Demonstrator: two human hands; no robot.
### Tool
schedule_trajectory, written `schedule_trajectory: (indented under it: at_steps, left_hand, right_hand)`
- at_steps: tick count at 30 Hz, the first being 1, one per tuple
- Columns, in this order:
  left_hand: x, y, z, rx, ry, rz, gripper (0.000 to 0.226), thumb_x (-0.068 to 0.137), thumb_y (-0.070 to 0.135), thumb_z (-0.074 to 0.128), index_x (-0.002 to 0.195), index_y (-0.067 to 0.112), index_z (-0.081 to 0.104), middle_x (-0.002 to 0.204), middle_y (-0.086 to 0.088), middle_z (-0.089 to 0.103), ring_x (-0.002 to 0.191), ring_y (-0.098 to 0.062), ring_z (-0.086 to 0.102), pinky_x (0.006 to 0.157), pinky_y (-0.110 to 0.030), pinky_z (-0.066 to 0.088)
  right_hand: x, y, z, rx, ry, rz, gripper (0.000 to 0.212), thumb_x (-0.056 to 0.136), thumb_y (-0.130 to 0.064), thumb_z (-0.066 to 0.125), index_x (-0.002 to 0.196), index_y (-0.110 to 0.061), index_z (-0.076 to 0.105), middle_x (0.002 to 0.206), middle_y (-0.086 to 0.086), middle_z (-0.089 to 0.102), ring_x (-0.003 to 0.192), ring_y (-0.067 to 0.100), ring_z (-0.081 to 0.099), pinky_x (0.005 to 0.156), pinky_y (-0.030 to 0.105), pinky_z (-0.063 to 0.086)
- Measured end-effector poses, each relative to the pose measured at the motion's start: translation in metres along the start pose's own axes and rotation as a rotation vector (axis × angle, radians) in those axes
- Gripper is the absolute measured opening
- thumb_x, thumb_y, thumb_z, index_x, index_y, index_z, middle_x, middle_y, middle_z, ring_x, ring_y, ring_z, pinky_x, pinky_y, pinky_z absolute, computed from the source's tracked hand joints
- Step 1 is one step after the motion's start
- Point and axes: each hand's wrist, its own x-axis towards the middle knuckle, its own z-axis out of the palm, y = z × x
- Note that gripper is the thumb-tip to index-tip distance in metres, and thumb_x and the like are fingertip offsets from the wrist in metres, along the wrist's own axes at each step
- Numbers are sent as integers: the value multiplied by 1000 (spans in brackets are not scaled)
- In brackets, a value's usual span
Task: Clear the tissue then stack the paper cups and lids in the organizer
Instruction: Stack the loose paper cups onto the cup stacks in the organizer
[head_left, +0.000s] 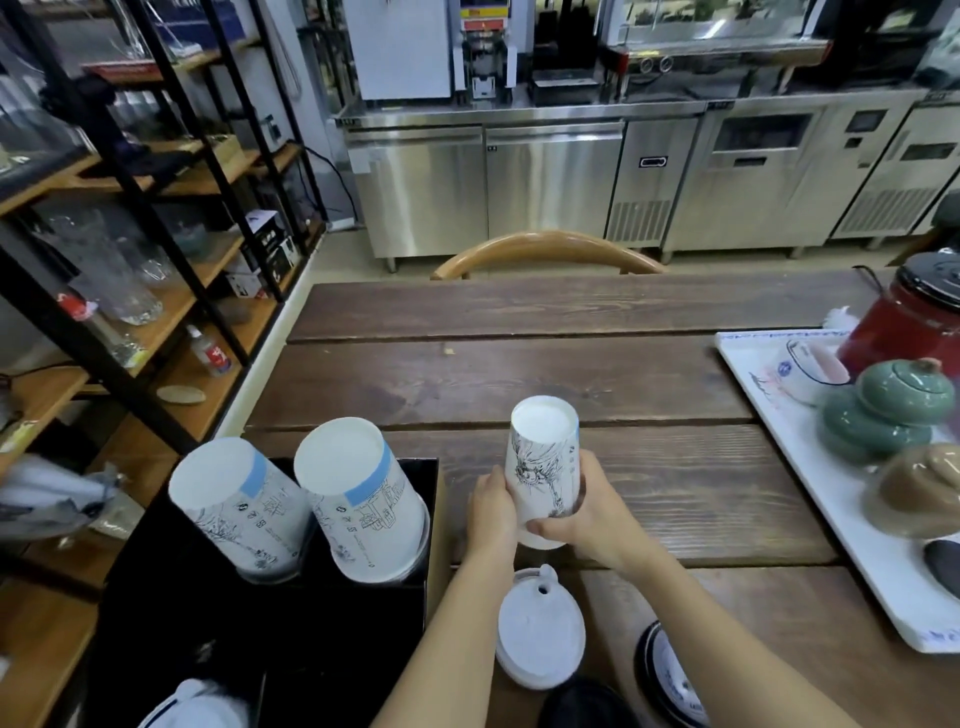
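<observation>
Both forearms are reaching fwd from the near edge. Left hand (491, 512) and right hand (597, 512) are clasping, fingers curled round, an inverted white paper cup w/ black ink drawing (543, 467), held base-up above the dark brown plank table (519, 374), just right of the black box organizer (270, 623) at the near-left corner. Two inverted blue-banded white paper cups (358, 499) are sitting tilted in its compartments. A white plastic lid (540, 629) is lying near the near edge. Stainless-steel counters (519, 182) are lining the far wall.
</observation>
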Motion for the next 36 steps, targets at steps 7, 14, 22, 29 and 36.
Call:
schedule_trajectory:
  at_steps: [7,14,22,29,36]
  left_hand:
    - [-99,78,-12,101,75,545,32,97,39,30,110,30,58,111,0,56,101,-10,51,89,-34,39]
    - [-164,124,-62,25,163,989,33,97,40,29,115,38,57,113,8,59,108,0,46,90,-19,39]
    - [-166,120,-133,-41,174,892,32,84,56,34,95,49,64,109,6,70,106,-13,63,97,-47,48]
    - [-140,89,-161,61,209,756,59,82,70,30,91,23,65,106,-1,67,103,-17,60,93,-42,48]
    - [-121,60,-165,233,195,633,57,90,61,25,102,19,61,106,-1,64,106,-17,55,91,-35,40]
  right_hand:
    - [-23,-87,-22,104,108,-234,78,59,-9,81,124,-23,40,114,-9,61,104,6,61,77,12,50]
    - [-50,-179,-14,81,91,-507,74,62,-7,83,123,-22,44,113,-13,62,104,-2,59,84,12,50]
    - [-43,-194,44,9,-90,-511,77,64,-12,82,127,-21,39,116,-15,58,103,-9,57,86,14,48]
    - [-31,-160,82,-143,-158,-381,74,49,-40,79,113,-35,43,113,-17,61,110,7,58,100,41,46]
    - [-26,-131,101,-371,-198,-322,57,54,-31,84,101,-28,53,101,-11,59,97,2,56,69,10,37]
